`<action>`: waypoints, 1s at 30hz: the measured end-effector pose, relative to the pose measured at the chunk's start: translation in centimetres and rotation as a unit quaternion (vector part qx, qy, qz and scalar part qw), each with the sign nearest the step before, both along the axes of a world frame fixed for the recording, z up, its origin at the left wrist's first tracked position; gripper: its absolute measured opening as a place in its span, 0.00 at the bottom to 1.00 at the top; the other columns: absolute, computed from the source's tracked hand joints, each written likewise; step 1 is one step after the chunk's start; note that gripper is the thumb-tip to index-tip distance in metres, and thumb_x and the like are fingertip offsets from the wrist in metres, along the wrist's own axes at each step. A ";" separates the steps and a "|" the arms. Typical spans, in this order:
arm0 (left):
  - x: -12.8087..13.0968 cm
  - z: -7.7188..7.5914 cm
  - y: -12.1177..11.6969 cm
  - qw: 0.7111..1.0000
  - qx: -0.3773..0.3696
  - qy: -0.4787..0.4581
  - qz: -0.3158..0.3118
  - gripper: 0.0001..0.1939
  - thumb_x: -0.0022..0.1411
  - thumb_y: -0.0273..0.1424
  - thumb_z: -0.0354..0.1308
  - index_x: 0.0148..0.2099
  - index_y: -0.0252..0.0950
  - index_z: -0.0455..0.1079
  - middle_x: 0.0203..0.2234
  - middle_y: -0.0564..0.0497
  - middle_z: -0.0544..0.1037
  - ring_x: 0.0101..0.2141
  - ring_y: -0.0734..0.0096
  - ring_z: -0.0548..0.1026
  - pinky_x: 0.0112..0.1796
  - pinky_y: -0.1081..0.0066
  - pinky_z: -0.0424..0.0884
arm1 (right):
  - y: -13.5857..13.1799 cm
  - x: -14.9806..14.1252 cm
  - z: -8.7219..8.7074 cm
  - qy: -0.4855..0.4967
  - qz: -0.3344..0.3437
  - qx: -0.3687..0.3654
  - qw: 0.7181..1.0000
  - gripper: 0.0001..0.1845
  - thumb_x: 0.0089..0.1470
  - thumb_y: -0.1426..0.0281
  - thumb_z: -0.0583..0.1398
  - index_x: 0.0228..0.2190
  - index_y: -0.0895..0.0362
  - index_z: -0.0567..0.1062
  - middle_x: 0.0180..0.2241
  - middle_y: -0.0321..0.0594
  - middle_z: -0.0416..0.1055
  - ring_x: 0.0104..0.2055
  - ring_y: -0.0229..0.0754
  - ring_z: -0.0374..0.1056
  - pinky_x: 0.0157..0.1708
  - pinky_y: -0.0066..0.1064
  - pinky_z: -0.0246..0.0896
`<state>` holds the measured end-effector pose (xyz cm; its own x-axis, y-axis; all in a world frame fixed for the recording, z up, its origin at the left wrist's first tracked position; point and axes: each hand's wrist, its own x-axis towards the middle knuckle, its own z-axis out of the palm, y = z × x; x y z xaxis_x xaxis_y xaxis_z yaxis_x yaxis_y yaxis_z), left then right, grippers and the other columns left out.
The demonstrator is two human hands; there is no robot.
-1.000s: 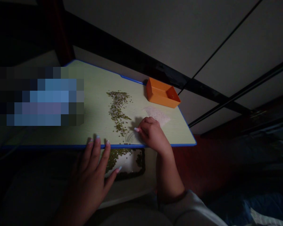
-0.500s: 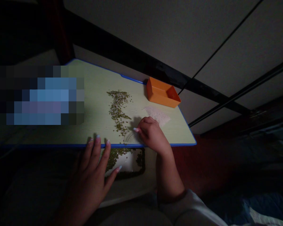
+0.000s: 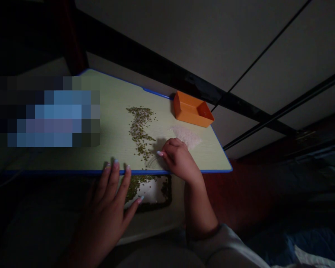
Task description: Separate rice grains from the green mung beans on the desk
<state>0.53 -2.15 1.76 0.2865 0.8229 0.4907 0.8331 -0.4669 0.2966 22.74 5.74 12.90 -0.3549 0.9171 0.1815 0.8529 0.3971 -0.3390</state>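
Note:
My right hand (image 3: pixel 177 158) is closed low over the pale green tabletop (image 3: pixel 111 111), thumb and fingers pressed together. What it pinches, if anything, is hidden. Left of it lies a loose strip of small green beans mixed with pale grains (image 3: pixel 141 128). Just beyond the knuckles is a patch of white grains (image 3: pixel 188 137) that look like rice. At the table's near edge my left hand (image 3: pixel 108 197) is open, its fingers spread and holding nothing. Below that edge, a tray of green beans (image 3: pixel 149 190) with a white bottom shows partly behind my left thumb.
An orange box (image 3: pixel 194 111) stands at the far right corner of the table, against the pale cabinet panels (image 3: pixel 212 44). The table has a blue rim (image 3: pixel 184 172). A blurred-out blue area (image 3: pixel 61 117) covers the left end. Reddish floor (image 3: pixel 226 197) shows at right.
The fingertips of my right hand have shifted very slightly left on the tabletop. My left hand has stayed in place.

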 end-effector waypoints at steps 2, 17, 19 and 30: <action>0.0 0.2 -0.1 1.000 -0.008 -0.003 0.003 0.43 0.72 0.45 0.47 0.78 0.46 0.26 0.79 0.42 0.35 0.74 0.31 0.47 0.64 0.32 0.61 | 0.0 0.0 0.1 0.003 0.003 -0.005 1.000 0.13 0.69 0.69 0.58 0.31 0.56 0.75 0.39 0.44 0.72 0.44 0.46 0.65 0.48 0.38 0.59; 0.1 0.1 -0.1 1.000 -0.005 0.013 0.005 0.44 0.72 0.44 0.46 0.78 0.42 0.26 0.78 0.40 0.32 0.75 0.33 0.45 0.63 0.33 0.62 | 0.2 0.6 -0.1 -0.043 -0.058 0.027 0.997 0.12 0.67 0.71 0.58 0.31 0.56 0.77 0.39 0.47 0.74 0.44 0.49 0.66 0.47 0.40 0.59; 0.1 0.1 -0.1 1.000 -0.001 0.013 0.007 0.43 0.72 0.45 0.45 0.78 0.42 0.27 0.78 0.40 0.33 0.75 0.33 0.45 0.62 0.33 0.62 | 0.3 0.7 -0.2 -0.042 -0.058 0.029 0.997 0.12 0.67 0.71 0.58 0.31 0.56 0.77 0.39 0.47 0.74 0.44 0.48 0.66 0.47 0.40 0.59; 0.1 0.2 -0.1 1.000 -0.002 0.020 0.008 0.44 0.72 0.44 0.46 0.78 0.41 0.26 0.78 0.36 0.38 0.74 0.32 0.49 0.61 0.34 0.64 | 0.6 1.2 -0.3 -0.037 -0.085 0.034 0.995 0.13 0.66 0.71 0.58 0.29 0.56 0.76 0.36 0.46 0.73 0.41 0.48 0.66 0.44 0.38 0.60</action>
